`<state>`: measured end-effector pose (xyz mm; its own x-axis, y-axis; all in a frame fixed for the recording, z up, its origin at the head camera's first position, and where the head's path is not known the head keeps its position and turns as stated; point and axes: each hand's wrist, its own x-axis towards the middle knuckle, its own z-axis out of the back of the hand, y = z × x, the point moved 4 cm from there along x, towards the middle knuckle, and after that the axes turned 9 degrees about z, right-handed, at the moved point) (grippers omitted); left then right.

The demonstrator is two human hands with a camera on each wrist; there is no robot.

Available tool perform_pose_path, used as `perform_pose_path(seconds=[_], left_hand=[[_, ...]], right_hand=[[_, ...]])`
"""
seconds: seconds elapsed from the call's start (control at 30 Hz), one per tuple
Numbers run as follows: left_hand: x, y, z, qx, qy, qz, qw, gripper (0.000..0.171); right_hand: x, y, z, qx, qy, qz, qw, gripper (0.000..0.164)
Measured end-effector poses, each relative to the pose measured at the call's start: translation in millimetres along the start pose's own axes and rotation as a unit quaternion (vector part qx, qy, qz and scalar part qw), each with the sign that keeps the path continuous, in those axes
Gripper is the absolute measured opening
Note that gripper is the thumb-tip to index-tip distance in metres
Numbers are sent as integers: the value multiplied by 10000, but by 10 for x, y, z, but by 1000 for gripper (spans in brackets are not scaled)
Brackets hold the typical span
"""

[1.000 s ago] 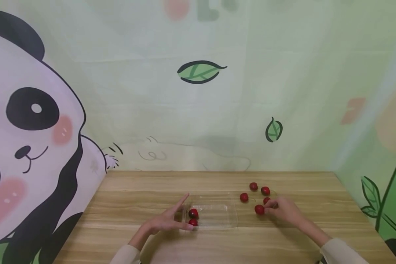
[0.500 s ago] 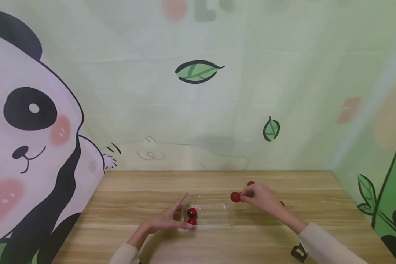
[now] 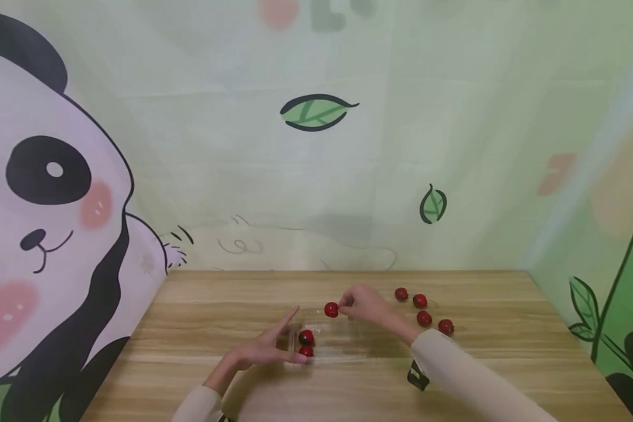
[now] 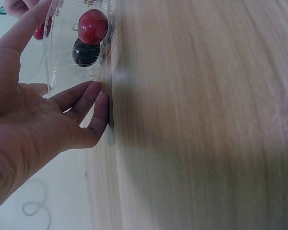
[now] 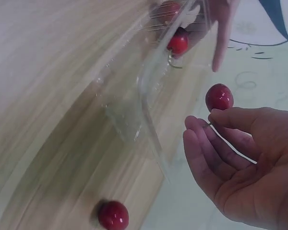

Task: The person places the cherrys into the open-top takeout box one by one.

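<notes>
Your right hand (image 3: 366,303) pinches one cherry (image 3: 331,310) by its stem, between thumb and fingertip; that cherry hangs clear of the table (image 3: 274,398), over the far side of the clear box (image 3: 343,343) in the head view; your left hand (image 3: 261,350) is spread at the left end of the box, its index finger stretched out away from you and its thumb over the near left corner, with nothing clasped in it.

Two cherries (image 3: 306,337) lie in the box against that left end, one behind the other, the farther one partly dark; four cherries (image 3: 419,301) lie loose on the table to the right of the box, near one another; your right sleeve (image 3: 469,369) has a black device (image 3: 418,376) beneath its cuff; behind the table hangs a pale green backdrop (image 3: 216,146), with a panda (image 3: 58,176) at left and leaves (image 3: 316,114) printed on it.
</notes>
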<state>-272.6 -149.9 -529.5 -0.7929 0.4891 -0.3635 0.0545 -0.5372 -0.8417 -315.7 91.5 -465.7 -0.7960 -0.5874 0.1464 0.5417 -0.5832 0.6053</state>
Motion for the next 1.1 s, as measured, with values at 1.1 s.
perform_pose_path(seconds=[1.1], left_hand=[[-17,-11,4,-201,77,46,9998,115]], right_hand=[[311,122,-625,-566,217,-126,9981,8]])
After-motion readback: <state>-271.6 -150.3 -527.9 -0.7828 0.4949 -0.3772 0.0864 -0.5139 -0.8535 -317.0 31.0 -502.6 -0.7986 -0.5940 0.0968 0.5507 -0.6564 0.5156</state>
